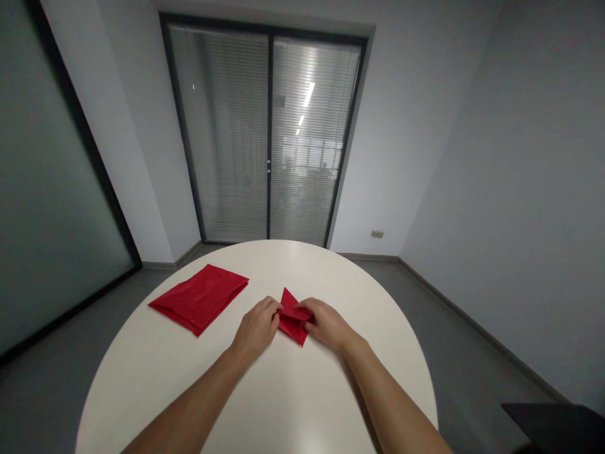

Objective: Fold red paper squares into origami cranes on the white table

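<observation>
1. Two hands are working on one small red piece [292, 325], which is lying between them near the middle of the pale round surface [283, 397].
2. The left hand [258, 325] is pinching the left edge, its grip clamped there — probably pinning that side.
3. The right hand [329, 321] is clamping the opposite edge, thumb and fingers gripping around a raised fold.
4. Holding both sides is likely steadying this fold; one corner is pointing away from the person, another toward them.
5. A larger red sheet [201, 299] is lying to the left — presumably leaving the hands room. Whether it is paper or cloth, I cannot tell.
</observation>
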`<state>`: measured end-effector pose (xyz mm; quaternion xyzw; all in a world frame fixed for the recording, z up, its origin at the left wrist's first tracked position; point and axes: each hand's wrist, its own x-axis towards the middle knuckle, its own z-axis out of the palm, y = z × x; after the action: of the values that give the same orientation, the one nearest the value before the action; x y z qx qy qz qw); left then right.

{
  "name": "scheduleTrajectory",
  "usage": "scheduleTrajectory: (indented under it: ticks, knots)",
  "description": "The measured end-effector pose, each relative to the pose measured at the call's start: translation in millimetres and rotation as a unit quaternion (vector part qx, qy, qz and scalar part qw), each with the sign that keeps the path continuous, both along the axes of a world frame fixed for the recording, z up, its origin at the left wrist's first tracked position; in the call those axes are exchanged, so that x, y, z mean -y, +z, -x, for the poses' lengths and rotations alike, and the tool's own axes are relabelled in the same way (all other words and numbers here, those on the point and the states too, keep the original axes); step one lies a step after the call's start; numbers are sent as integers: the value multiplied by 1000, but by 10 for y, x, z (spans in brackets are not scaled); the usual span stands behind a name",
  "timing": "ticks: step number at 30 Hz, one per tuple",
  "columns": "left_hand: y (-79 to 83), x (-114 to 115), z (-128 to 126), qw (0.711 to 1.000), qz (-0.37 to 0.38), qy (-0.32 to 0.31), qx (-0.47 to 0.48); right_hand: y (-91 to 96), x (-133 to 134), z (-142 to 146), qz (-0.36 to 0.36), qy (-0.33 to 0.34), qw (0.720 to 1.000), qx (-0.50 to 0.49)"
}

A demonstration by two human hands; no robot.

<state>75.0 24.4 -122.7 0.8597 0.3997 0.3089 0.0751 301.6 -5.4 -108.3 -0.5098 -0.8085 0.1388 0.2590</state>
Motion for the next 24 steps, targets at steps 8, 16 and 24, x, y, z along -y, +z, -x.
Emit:
scheduleTrajectory:
  ticks: [8,16,24]
  knots:
    - [-17,15,-15,999,20,32,-3,46,19,43,-4,-18,999,27]
    - [-88,-17,-22,998,60,22,9,66,16,93,-27,3,999,18]
    - [-84,-30,-11,996,86,-8,1,54,26,81,-36,17,999,-31]
